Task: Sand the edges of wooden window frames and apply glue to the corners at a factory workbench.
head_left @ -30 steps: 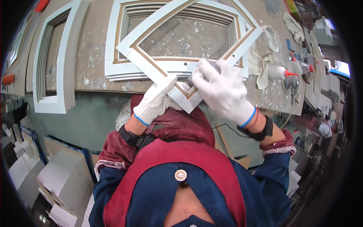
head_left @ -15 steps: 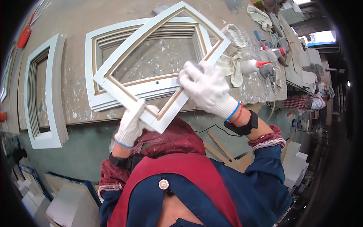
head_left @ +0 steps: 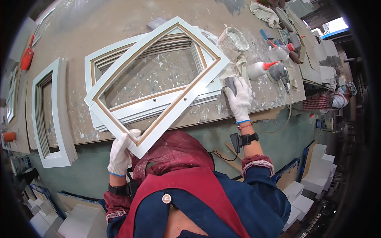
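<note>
A white rectangular frame (head_left: 173, 114) with a tan inner groove lies slantwise over a stack of similar white frames (head_left: 131, 110). My left hand (head_left: 121, 152), in a white knit glove, grips its near corner, which juts past the table's front edge. To the right of the frame, my gloved right hand (head_left: 240, 100) is down at the table near its front edge. Its fingers are on a grey sanding block (head_left: 230, 85), beside a crumpled cream cloth (head_left: 239, 65). The palm side of this hand is hidden.
Another stack of white frames (head_left: 59, 115) stands at the left, overhanging the edge. Right of my right hand are a white bottle with a red nozzle (head_left: 258, 70) and a grey power sander (head_left: 278, 73) with a hose. A co-worker (head_left: 337, 99) is at far right.
My right hand has left the frame's side and moved right with the block, down to the tabletop. The frame has been lowered onto the stack, my left hand still holding its corner.
</note>
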Tool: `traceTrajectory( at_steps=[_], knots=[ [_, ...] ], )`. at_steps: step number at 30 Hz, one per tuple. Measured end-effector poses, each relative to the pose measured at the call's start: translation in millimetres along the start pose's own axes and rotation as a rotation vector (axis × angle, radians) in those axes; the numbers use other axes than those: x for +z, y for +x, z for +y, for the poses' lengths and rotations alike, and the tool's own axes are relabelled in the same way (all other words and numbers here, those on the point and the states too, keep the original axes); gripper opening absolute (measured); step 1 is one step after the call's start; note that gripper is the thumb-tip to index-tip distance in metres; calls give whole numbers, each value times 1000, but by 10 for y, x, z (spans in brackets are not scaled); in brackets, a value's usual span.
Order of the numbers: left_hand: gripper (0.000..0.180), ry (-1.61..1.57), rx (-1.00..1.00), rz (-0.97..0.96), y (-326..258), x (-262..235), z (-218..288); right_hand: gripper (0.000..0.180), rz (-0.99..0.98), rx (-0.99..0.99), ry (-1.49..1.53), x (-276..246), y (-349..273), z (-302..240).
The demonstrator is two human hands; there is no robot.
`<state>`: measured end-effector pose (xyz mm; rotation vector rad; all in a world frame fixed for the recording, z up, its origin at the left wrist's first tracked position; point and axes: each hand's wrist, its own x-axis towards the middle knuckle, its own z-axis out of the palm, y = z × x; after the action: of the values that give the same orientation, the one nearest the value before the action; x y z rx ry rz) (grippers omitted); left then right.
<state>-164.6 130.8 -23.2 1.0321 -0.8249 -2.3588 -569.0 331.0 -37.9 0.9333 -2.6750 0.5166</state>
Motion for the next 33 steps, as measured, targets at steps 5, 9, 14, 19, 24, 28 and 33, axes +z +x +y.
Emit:
traceTrajectory(
  at_steps=[5,9,14,19,24,28,33],
  knots=[
    [62,-14,-242,-213,-150,142,-68,57,77,19,183,-39,60,36],
    [59,-36,-231,-190,-170,175,-121,56,65,-333,423,-495,49,-632],
    [55,-66,-195,-182,-172,218,-105,47,-157,-797,327,-647,-69,-1258],
    [58,-88,-180,-155,-176,173,-122,43,-26,-460,-92,-482,650,-723],
    [60,-104,-115,-157,-189,70,-75,57,145,-348,-170,-152,694,167],
    [57,-95,-104,-152,-174,-131,-22,62,33,-256,-288,8,387,276],
    [58,-71,-66,-132,-265,-216,56,65,-63,-372,-342,-485,366,-192]
  ],
)
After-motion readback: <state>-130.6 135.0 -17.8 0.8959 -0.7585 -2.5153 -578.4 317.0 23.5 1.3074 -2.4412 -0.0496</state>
